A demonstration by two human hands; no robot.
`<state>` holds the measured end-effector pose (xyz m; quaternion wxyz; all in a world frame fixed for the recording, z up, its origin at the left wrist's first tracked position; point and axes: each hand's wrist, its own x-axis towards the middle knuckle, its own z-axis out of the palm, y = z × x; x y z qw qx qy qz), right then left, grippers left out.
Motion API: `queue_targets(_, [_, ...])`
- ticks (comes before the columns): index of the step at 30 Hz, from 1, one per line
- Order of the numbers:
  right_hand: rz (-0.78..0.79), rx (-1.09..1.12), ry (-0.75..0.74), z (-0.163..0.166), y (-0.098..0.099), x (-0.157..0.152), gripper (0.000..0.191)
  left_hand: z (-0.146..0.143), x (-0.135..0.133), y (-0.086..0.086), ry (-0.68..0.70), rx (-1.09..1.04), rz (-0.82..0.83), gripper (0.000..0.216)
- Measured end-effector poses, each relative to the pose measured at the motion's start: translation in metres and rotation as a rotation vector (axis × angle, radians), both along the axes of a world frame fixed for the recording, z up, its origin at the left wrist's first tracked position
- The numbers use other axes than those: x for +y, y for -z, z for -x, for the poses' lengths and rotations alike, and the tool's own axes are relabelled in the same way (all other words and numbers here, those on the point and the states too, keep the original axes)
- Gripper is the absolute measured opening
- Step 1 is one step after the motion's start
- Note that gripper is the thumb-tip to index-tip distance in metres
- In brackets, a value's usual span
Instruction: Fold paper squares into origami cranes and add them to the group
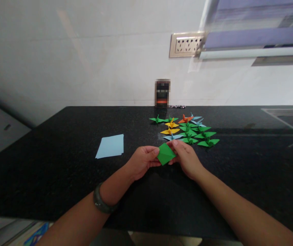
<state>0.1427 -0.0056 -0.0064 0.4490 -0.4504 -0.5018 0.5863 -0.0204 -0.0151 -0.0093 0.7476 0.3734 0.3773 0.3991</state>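
A folded green paper [165,153], diamond shaped, is held just above the black countertop [59,164]. My left hand [142,161] pinches its left edge with thumb and fingers closed. My right hand [185,158] grips its right side, fingers curled around it. Just beyond the hands lie several finished paper cranes [187,130] in green, yellow, orange and light blue.
A stack of light blue paper sheets [111,146] lies to the left of my hands. A small dark box [162,94] stands against the back wall under a wall socket [186,44]. A sink [289,118] is set in the counter at far right.
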Motion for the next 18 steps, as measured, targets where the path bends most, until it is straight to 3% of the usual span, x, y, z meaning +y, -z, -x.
queue_targets(4, [-0.035, -0.095, -0.116, -0.005, 0.002, 0.002, 0.033, 0.002, 0.001, 0.0, -0.015, -0.018, -0.028, 0.035])
queue_targets(11, [-0.608, -0.477, -0.172, -0.017, -0.002, 0.008, 0.01, -0.003, -0.001, -0.001, 0.023, 0.17, -0.098, 0.041])
queue_targets(14, [-0.732, -0.544, -0.199, -0.017, 0.0, 0.008, 0.004, -0.006, -0.004, 0.001, 0.08, 0.273, -0.171, 0.038])
queue_targets(18, [-0.829, -0.594, -0.21, -0.017, 0.005, 0.007, 0.013, -0.007, -0.006, 0.003, 0.108, 0.357, -0.24, 0.028])
